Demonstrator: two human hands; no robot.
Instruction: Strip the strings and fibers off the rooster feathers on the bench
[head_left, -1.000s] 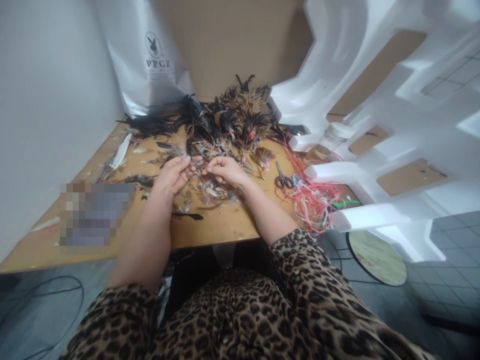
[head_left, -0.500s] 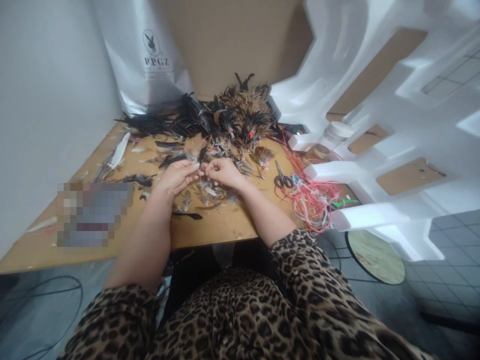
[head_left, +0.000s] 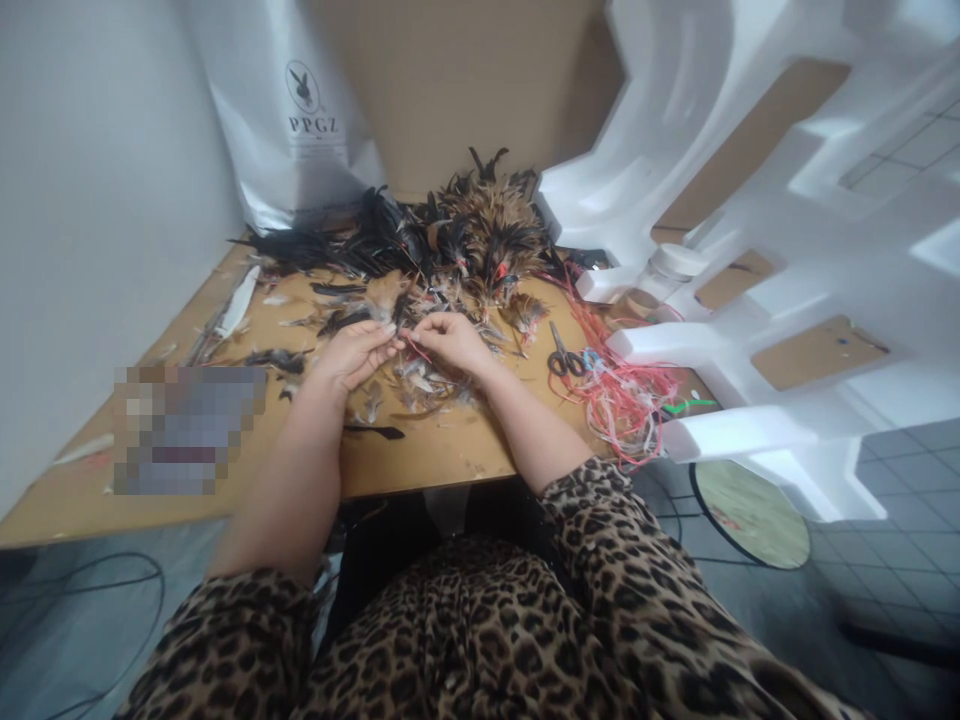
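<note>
Between thumb and fingers my left hand (head_left: pixel 361 352) pinches a small bunch of brown feathers (head_left: pixel 384 296), whose tips fan out away from me. Close beside it, my right hand (head_left: pixel 448 342) is closed on a thin red string (head_left: pixel 417 346) that runs along the base of the bunch. Whether the string is wrapped round the quills is hidden by the fingers. Loose feathers (head_left: pixel 420 385) lie scattered on the table beneath both hands. Behind them is a large heap of black and brown feathers (head_left: pixel 495 220).
Black-handled scissors (head_left: pixel 566 362) lie right of my hands, beside a tangle of red and white string (head_left: pixel 630 400). White foam pieces (head_left: pixel 675 345) stand along the right edge. A white bag (head_left: pixel 300 170) is at the back left, and a blurred-out flat object (head_left: pixel 191 430) lies front left.
My right hand has turned slightly and shifted a little to the right. More of the red string now shows between the hands. My left hand stays in place with the feathers.
</note>
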